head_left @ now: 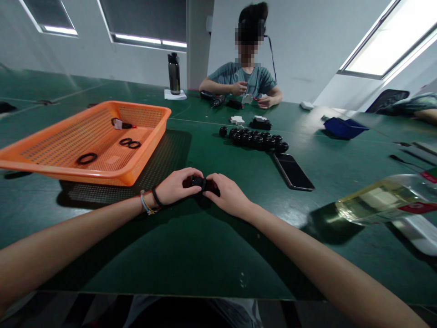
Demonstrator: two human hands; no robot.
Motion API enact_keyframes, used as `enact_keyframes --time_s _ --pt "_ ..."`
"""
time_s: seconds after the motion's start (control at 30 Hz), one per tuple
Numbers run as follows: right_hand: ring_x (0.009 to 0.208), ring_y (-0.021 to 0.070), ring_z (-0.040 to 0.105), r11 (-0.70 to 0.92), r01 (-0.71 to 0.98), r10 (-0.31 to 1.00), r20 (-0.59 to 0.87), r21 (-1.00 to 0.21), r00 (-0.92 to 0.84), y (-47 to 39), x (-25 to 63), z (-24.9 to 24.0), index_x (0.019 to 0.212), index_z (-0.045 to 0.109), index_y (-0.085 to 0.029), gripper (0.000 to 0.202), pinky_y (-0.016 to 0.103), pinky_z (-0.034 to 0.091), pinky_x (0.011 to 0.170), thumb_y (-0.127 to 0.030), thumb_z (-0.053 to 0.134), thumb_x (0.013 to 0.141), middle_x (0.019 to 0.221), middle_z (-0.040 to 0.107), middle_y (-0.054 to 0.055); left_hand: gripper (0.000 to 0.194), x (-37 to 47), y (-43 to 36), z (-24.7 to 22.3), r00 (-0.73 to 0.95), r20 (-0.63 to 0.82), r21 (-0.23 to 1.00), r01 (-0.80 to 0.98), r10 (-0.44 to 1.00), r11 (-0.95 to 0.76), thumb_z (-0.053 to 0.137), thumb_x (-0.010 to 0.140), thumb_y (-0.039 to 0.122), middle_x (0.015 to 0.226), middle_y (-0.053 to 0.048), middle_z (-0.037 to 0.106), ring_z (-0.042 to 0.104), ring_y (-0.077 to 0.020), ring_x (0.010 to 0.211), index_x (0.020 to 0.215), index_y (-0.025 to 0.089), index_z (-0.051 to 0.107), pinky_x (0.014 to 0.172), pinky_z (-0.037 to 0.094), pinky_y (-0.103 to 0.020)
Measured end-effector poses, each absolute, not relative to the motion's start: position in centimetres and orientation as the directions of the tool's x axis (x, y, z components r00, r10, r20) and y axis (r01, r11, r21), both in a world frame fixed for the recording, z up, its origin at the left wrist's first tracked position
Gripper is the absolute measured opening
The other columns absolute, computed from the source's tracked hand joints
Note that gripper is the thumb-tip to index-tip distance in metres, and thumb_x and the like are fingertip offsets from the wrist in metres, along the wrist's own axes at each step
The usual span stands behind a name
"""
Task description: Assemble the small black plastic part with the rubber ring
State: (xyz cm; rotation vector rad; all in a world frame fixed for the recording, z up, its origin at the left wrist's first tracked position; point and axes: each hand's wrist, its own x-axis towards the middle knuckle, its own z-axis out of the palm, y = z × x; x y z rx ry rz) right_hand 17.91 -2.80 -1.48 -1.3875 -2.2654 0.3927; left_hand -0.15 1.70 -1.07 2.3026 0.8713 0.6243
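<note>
One small black part (197, 181): held low over the front half of the green desk (205, 255), between the left hand (179, 186) and the right hand (228, 193). Fine detail is covered by the fingers.

Left hand: the part's left end is pinched by thumb and fingers. Right hand: the opposite end is likewise grasped by thumb and fingertips.

Step in hand, as judged: fitting or adjusting by both hands; whether a twist, push or pull is applied cannot be told. Next move, as judged: a steady left grip and a controlled right-hand effort are called for, both ends being kept in line.

At left: one orange perforated basket (146, 150), in which three black rings (87, 158) are contained. Beyond the hands: glossy black balls (256, 139), grouped; one smartphone (294, 173), laid just beside them. At right: one clear bottle (378, 198) of yellowish liquid. At the far side: one small white part (247, 98), handled by a seated co-worker (259, 79).
</note>
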Motion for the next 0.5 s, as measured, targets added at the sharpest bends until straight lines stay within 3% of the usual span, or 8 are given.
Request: enact_keyframes --time_s 0.5 --pt "0.075 0.0140 0.050 0.457 0.738 0.889 0.267 -0.497 -0.371 -2.65 18.06 -2.01 0.096 0.048 -0.014 0.026 0.029 0.043 0.069 -0.016 0.058 0.072 0.084 0.055 0.004 0.030 -0.17 1.70 -1.18 0.674 0.219 0.671 0.421 0.706 -0.610 0.052 0.073 0.035 0.089 -0.004 0.057 0.054 -0.0151 0.072 0.095 0.014 0.054 0.063 0.043 -0.026"
